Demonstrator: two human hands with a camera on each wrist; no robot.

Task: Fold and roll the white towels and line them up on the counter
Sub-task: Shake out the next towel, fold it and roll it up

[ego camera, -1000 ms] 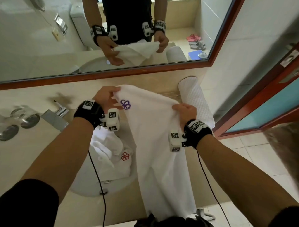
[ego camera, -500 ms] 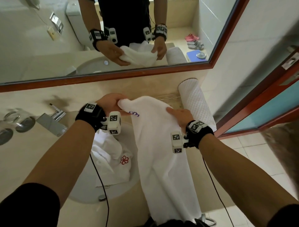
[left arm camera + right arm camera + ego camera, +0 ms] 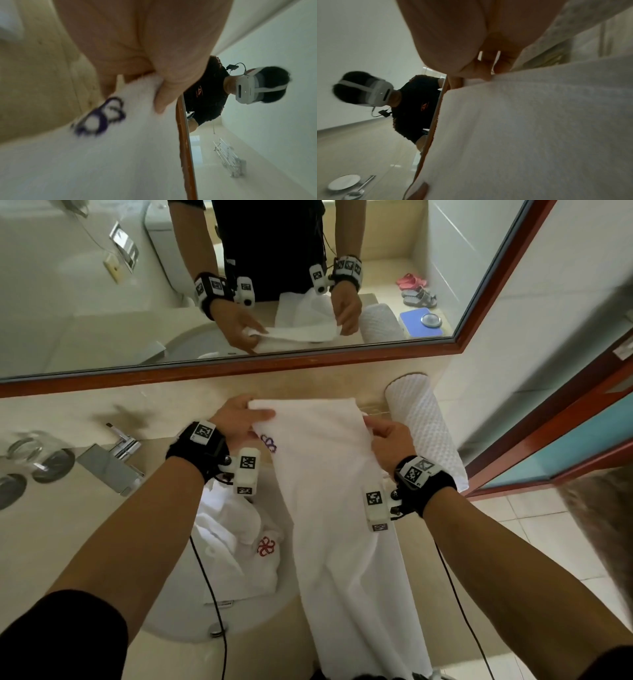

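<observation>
Since 0.5 s earlier, towel [image 3: 329, 481] top edge moved back toward mirror [image 3: 239, 285]. Left hand [image 3: 236, 419] and right hand [image 3: 390, 440] each pinched a top corner; towel lay along bench [image 3: 44, 529], draping over the front edge beside rolled towel [image 3: 424, 426].

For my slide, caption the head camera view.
Both hands, left hand and right hand, grip white towel beside rolled towel.

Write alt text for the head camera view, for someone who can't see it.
Two hands hold the far end of a long white towel with a purple emblem: the left hand and right hand each pinch a corner. It lies across the counter; a crumpled towel sits in the sink, a rolled towel lies right, under a mirror.
</observation>
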